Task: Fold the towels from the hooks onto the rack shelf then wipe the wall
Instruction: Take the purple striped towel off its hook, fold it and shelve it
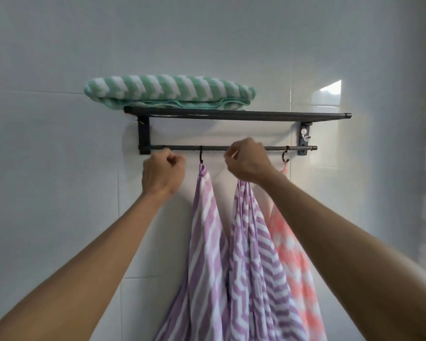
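Rack shelf: folded green-striped towel on its left end. Hooks on the rail: two purple-striped towels, one coral towel. Left hand: fisted, empty. Right hand: pinching the middle towel's top. No legible writing.

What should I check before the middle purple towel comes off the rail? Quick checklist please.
1. Right hand grips the top of the middle purple towel: ok, the fingers are curled at its top.
2. Towel's loop off its hook: cannot tell, the hand hides it.
3. Left hand free to help: ok, a fist near the rail, nothing seen in it.
4. Left purple towel on its hook: ok.
5. Pink towel on the right hook: ok.
6. Room on the shelf: ok, the folded green towel takes only the left part.
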`<action>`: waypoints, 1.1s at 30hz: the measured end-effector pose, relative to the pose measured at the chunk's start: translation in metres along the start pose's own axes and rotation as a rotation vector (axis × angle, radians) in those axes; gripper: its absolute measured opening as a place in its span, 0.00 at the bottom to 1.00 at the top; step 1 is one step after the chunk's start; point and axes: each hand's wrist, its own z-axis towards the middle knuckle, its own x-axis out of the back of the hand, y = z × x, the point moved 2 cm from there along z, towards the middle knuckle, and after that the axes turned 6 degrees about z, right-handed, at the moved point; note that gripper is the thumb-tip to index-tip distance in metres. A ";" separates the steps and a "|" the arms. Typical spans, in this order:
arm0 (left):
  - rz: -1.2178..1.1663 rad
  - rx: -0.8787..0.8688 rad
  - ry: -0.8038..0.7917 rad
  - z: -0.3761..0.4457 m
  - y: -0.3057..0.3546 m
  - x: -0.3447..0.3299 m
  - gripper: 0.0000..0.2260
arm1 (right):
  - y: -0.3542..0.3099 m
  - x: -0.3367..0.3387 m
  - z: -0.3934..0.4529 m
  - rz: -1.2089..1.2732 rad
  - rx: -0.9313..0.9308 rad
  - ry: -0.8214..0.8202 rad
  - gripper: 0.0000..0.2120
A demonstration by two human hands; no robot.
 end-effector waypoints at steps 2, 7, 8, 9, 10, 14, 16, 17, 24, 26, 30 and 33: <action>0.042 0.079 -0.127 -0.014 -0.017 -0.028 0.09 | 0.023 -0.021 -0.002 0.026 -0.033 -0.077 0.09; 0.065 0.255 -0.441 -0.036 -0.065 -0.094 0.20 | 0.080 -0.074 -0.001 0.139 -0.165 -0.224 0.11; 0.030 0.268 -0.475 -0.040 -0.071 -0.104 0.20 | 0.088 -0.083 0.001 0.144 -0.181 -0.252 0.14; -0.026 0.287 -0.499 -0.043 -0.074 -0.112 0.18 | 0.094 -0.092 0.002 0.153 -0.191 -0.281 0.17; -0.085 0.307 -0.503 -0.046 -0.076 -0.119 0.16 | 0.101 -0.100 0.006 0.177 -0.199 -0.311 0.20; -0.170 0.346 -0.388 -0.045 -0.086 -0.139 0.11 | 0.113 -0.126 0.026 0.360 -0.226 -0.378 0.26; -0.135 0.365 -0.312 -0.039 -0.094 -0.146 0.10 | 0.118 -0.137 0.035 0.423 -0.210 -0.397 0.24; -0.138 0.361 -0.289 -0.037 -0.096 -0.147 0.07 | 0.118 -0.141 0.037 0.424 -0.184 -0.386 0.23; -0.166 0.322 -0.134 -0.012 -0.095 -0.154 0.06 | 0.120 -0.145 0.056 0.581 -0.047 -0.226 0.04; -0.169 0.302 -0.036 -0.004 -0.092 -0.149 0.06 | 0.119 -0.144 0.063 0.660 -0.022 -0.178 0.04; -0.186 0.251 0.121 0.000 -0.087 -0.136 0.06 | 0.114 -0.133 0.070 0.772 0.078 -0.138 0.03; -0.205 0.221 0.211 -0.001 -0.078 -0.128 0.08 | 0.106 -0.129 0.067 0.803 0.199 -0.074 0.07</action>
